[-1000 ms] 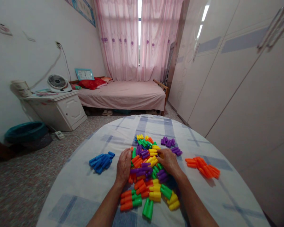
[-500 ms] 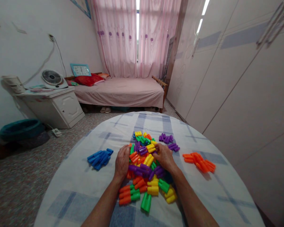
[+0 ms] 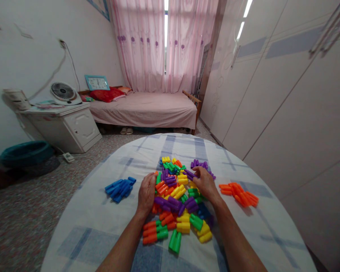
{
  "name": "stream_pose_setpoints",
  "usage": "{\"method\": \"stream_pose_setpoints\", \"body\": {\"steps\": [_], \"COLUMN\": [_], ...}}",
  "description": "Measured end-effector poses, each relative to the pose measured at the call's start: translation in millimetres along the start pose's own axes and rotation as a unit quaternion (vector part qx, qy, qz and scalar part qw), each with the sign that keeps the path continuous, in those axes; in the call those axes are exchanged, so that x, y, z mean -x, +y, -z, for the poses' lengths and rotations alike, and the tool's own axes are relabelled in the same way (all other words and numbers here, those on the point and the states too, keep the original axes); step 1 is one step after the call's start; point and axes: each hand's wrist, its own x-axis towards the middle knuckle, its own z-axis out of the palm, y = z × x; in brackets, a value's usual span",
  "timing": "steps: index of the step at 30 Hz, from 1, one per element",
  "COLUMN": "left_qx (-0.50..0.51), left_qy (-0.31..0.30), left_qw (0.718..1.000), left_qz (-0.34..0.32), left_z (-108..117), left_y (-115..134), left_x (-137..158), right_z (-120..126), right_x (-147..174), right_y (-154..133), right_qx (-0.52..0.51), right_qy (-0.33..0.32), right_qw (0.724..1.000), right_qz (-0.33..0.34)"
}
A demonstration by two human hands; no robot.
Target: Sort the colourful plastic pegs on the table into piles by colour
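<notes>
purple block [image 3: 189, 174], likely light, stiff, slick, is pinched by right hand [image 3: 206, 184], best gripped at sides; grip of left hand [image 3: 146, 193] not discernible.

- Purple piece [image 3: 189, 174]: ribbed, held aslant at the far right of the mixed pile.
- Mixed pile [image 3: 178, 192]: multi-tubed pieces in orange, yellow, green, purple and blue, heaped at many angles.
- Purple group [image 3: 198, 164]: just beyond the pile, partly hidden.
- Blue group [image 3: 120, 189]: loosely stacked, apart on the left.
- Orange group [image 3: 239, 193]: overlapping, well apart on the right.
- Green piece [image 3: 175, 241]: lying at the pile's near edge.
</notes>
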Motion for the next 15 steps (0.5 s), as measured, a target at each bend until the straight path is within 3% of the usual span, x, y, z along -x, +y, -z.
{"method": "stream_pose_setpoints", "body": {"steps": [15], "left_qx": [-0.002], "left_qy": [0.004], "left_qw": [1.000], "left_qz": [0.000], "left_z": [-1], "left_y": [-2], "left_x": [0], "right_z": [21], "right_x": [-7], "right_y": [39], "right_qx": [0.024], "right_qy": [0.154], "right_qw": [0.985], "right_qz": [-0.074]}}
